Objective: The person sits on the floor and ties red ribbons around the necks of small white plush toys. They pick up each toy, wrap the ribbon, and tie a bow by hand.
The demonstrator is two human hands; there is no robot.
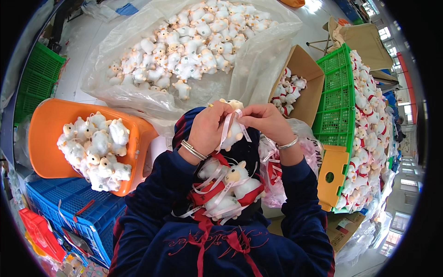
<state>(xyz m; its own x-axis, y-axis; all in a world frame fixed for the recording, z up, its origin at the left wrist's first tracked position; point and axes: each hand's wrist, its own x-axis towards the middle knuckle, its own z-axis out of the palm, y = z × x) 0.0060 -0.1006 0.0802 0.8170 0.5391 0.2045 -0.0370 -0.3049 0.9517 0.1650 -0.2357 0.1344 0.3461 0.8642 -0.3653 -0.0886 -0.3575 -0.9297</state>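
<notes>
1. The left hand (213, 123) is nearly closed, its thumb and fingers bunched together on a pale pink ribbon (224, 130).
2. The right hand (266, 121) meets it from the other side, thumb and forefinger pinched on the same ribbon, the other fingers loosely curled.
3. The white plush toy (234, 136) is upright between the 2 hands, with the ribbon at its neck; its cream-coloured head is partly covered by the fingers.
4. Each wrist carries silver-coloured jewellery: a bangle (193, 150) on the left and a bracelet (289, 143) on the right.
5. Just below, more white toys (244, 185) lie on the person's lap among red cloth pieces (203, 197) and pale ribbons.
6. On the left, an orange container (44, 138) bears a pile of greyish-white toys (99, 143), near a blue crate (50, 191).
7. Beyond the hands, an open clear plastic sheet (256, 83) carries a large heap of white toys (194, 39).
8. On the right, a cardboard box (307, 64) holds toys with red pieces, beside a green crate (333, 94); many more red-trimmed toys (367, 134) are piled past it.
</notes>
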